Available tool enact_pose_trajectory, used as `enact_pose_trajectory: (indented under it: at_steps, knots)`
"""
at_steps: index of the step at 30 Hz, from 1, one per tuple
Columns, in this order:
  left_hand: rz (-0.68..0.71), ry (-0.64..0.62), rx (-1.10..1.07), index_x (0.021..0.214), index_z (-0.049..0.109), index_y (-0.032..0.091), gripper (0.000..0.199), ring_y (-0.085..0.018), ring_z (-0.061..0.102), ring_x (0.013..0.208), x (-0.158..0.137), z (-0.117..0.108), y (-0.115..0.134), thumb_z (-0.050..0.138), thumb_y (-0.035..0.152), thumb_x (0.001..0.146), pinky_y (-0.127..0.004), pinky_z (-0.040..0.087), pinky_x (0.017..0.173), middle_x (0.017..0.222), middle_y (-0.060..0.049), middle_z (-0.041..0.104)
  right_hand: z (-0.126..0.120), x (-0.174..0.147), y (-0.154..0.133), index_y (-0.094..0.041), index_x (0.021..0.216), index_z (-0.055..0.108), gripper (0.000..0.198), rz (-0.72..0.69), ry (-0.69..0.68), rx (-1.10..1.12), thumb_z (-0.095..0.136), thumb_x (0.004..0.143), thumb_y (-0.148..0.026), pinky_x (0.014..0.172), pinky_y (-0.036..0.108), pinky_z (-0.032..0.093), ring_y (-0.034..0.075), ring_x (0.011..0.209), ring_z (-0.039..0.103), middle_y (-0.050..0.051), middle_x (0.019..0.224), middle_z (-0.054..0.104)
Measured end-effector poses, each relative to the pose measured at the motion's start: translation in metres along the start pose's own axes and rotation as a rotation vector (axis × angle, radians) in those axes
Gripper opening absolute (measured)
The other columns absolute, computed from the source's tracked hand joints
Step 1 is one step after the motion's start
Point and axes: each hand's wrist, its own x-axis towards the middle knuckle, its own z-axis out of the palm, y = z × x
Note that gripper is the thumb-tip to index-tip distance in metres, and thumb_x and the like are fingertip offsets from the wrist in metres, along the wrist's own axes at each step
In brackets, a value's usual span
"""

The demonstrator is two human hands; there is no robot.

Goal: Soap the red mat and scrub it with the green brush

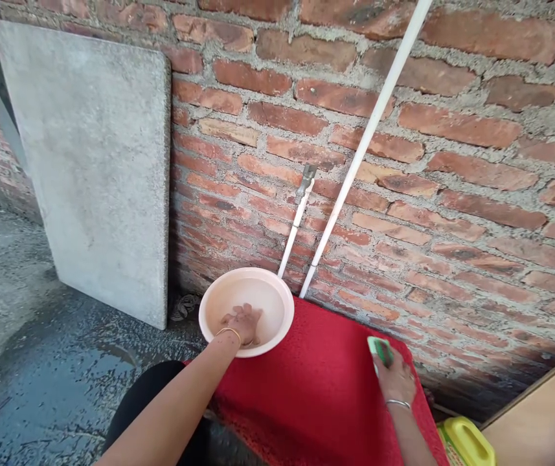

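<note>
Brick wall [471, 213] behind, wet concrete floor [54, 395] at left, grey slab [97, 168] leaning on the wall, red cloth [316, 382] spread in front. Scrubber [384, 353] is green and white, at cloth's far right, gripped in right hand [397, 383]; left hand [242, 323] inside pale pink basin [277, 304], fingers splayed, unclenched

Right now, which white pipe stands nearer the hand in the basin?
The short pipe, topped by a grey metal fitting, is nearer the left hand; the long pipe, farther right, leaves the picture at the top.
</note>
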Motion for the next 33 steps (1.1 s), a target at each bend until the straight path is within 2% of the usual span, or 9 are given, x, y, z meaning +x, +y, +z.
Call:
enact_pose_trajectory:
  at_steps: [6, 10, 12, 15, 21, 25, 27, 29, 33]
  knots:
    - [-0.010, -0.012, 0.022, 0.159, 0.025, 0.036, 0.097, -0.051, 0.024, 0.144, 0.000, 0.000, 0.000, 0.073, 0.042, 0.075, -0.075, 0.043, 0.092, 0.162, -0.020, 0.022, 0.031, -0.061, -0.141, -0.031, 0.136, 0.059, 0.047, -0.618, -0.113, 0.185, 0.059, 0.090, -0.045, 0.092, 0.036, 0.045, 0.025, 0.104, 0.063, 0.008, 0.117, 0.067]
    - [-0.007, -0.005, 0.043, 0.160, 0.024, 0.034, 0.095, -0.050, 0.025, 0.143, -0.004, -0.003, 0.000, 0.070, 0.043, 0.077, -0.073, 0.045, 0.091, 0.161, -0.021, 0.024, 0.037, -0.088, -0.185, -0.035, 0.134, 0.060, 0.045, -0.746, -0.175, 0.180, 0.061, 0.091, -0.045, 0.094, 0.036, 0.043, 0.026, 0.110, 0.060, 0.006, 0.120, 0.066]
    - [-0.008, -0.013, 0.044, 0.159, 0.025, 0.033, 0.094, -0.050, 0.025, 0.143, -0.005, -0.004, 0.000, 0.070, 0.042, 0.077, -0.072, 0.045, 0.090, 0.161, -0.021, 0.023, 0.037, -0.082, -0.183, -0.034, 0.136, 0.059, 0.045, -0.692, -0.187, 0.148, 0.060, 0.092, -0.045, 0.094, 0.036, 0.044, 0.026, 0.109, 0.061, 0.007, 0.120, 0.067]
    - [-0.001, -0.018, 0.040, 0.159, 0.026, 0.033, 0.095, -0.051, 0.025, 0.142, -0.005, -0.004, 0.000, 0.070, 0.041, 0.076, -0.072, 0.045, 0.089, 0.160, -0.022, 0.024, 0.034, -0.054, -0.152, -0.029, 0.139, 0.057, 0.048, -0.550, -0.164, 0.088, 0.057, 0.093, -0.045, 0.092, 0.038, 0.045, 0.028, 0.106, 0.063, 0.011, 0.119, 0.067]
    - [-0.001, -0.014, 0.041, 0.159, 0.024, 0.034, 0.095, -0.051, 0.024, 0.143, -0.003, -0.002, 0.001, 0.070, 0.041, 0.076, -0.074, 0.045, 0.090, 0.161, -0.021, 0.022, 0.016, 0.010, -0.024, -0.022, 0.144, 0.052, 0.059, -0.112, -0.043, -0.080, 0.050, 0.094, -0.054, 0.086, 0.045, 0.049, 0.033, 0.102, 0.067, 0.019, 0.115, 0.068]
    - [0.012, 0.008, 0.029, 0.158, 0.028, 0.035, 0.093, -0.051, 0.027, 0.141, -0.007, -0.004, 0.002, 0.070, 0.040, 0.075, -0.075, 0.045, 0.089, 0.157, -0.020, 0.030, 0.004, 0.023, 0.042, -0.025, 0.142, 0.054, 0.067, 0.235, 0.044, -0.050, 0.043, 0.091, -0.066, 0.077, 0.051, 0.051, 0.041, 0.107, 0.067, 0.024, 0.120, 0.066]
    - [0.017, 0.007, 0.020, 0.158, 0.028, 0.033, 0.094, -0.051, 0.027, 0.141, -0.010, -0.006, 0.003, 0.071, 0.038, 0.074, -0.075, 0.045, 0.089, 0.157, -0.021, 0.030, 0.002, 0.020, 0.044, -0.023, 0.141, 0.055, 0.069, 0.258, 0.045, -0.024, 0.041, 0.091, -0.068, 0.075, 0.052, 0.051, 0.043, 0.106, 0.067, 0.027, 0.121, 0.065]
    - [0.013, 0.007, 0.020, 0.159, 0.027, 0.032, 0.095, -0.051, 0.027, 0.142, -0.012, -0.007, 0.003, 0.071, 0.037, 0.075, -0.074, 0.045, 0.089, 0.158, -0.022, 0.029, 0.004, 0.013, 0.024, -0.021, 0.141, 0.055, 0.067, 0.173, 0.022, 0.014, 0.044, 0.091, -0.064, 0.077, 0.049, 0.052, 0.040, 0.103, 0.068, 0.026, 0.119, 0.067]
    - [0.004, 0.010, 0.024, 0.158, 0.029, 0.033, 0.092, -0.050, 0.028, 0.141, -0.013, -0.008, 0.003, 0.069, 0.037, 0.075, -0.074, 0.045, 0.089, 0.157, -0.021, 0.030, 0.018, -0.012, -0.065, -0.027, 0.139, 0.056, 0.056, -0.090, -0.036, 0.072, 0.053, 0.090, -0.054, 0.083, 0.041, 0.051, 0.031, 0.098, 0.068, 0.015, 0.112, 0.070]
